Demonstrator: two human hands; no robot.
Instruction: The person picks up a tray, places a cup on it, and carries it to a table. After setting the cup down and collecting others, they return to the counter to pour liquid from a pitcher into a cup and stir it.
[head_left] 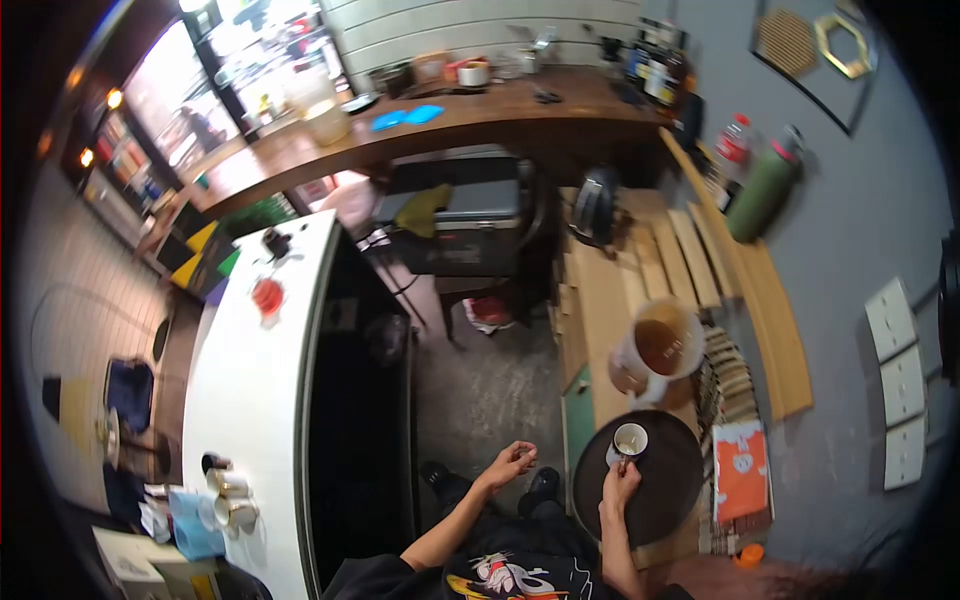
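Note:
My right hand (619, 488) grips a small white cup (631, 439) by its handle, over the dark round tray (655, 500). A little pale liquid shows inside the cup. My left hand (512, 462) is held out over the floor in front of my body, its fingers loosely bent and apart with nothing between them. Just beyond the tray stands a large clear pitcher (620, 365) with amber-brown liquid in it, its handle toward me.
A white counter (250, 400) runs along my left, with cups (236, 512) and a red item (267, 296) on it. An orange packet (740, 470) lies right of the tray. Farther back are a green bottle (762, 195), a black kettle (596, 205) and a wooden bar (480, 115).

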